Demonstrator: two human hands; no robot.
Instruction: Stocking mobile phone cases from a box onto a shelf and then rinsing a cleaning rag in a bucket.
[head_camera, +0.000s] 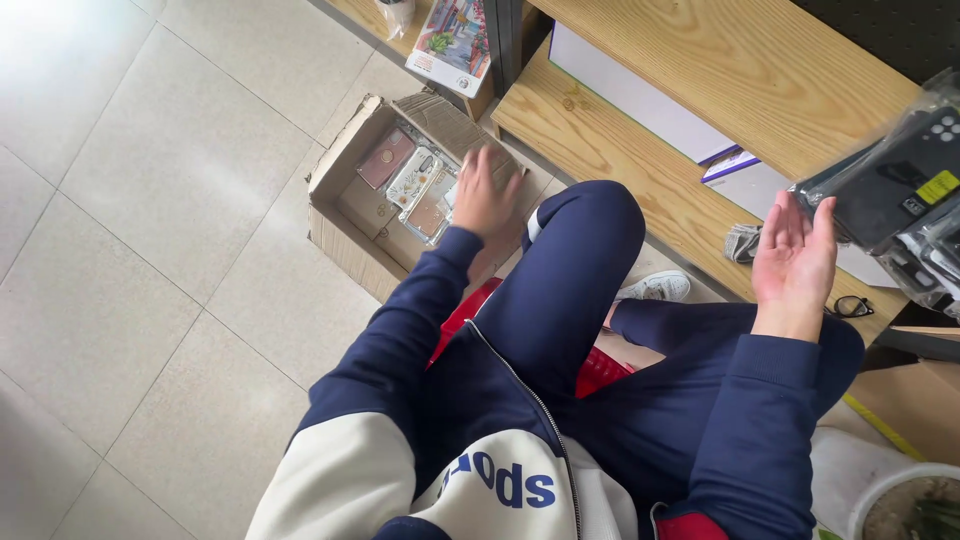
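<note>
My left hand (484, 195) reaches down into an open cardboard box (340, 215) on the floor and rests on the packaged phone cases (412, 180) inside it; whether the fingers grip one is hidden. My right hand (795, 255) is raised with its palm open and fingers together, holding nothing. It sits just left of a stack of dark phone cases in clear bags (900, 190) on the lower wooden shelf (620, 150). I am seated, with my knee in dark blue trousers (575, 260) between the two hands.
Flat white boxes (640, 95) lie under the upper wooden shelf (740, 60). A colourful box (452, 42) leans near the shelf post. Black glasses (850, 306) and a grey cloth (742, 243) lie on the shelf. A white pot (900, 500) stands at lower right. Pale floor tiles (150, 230) spread to the left.
</note>
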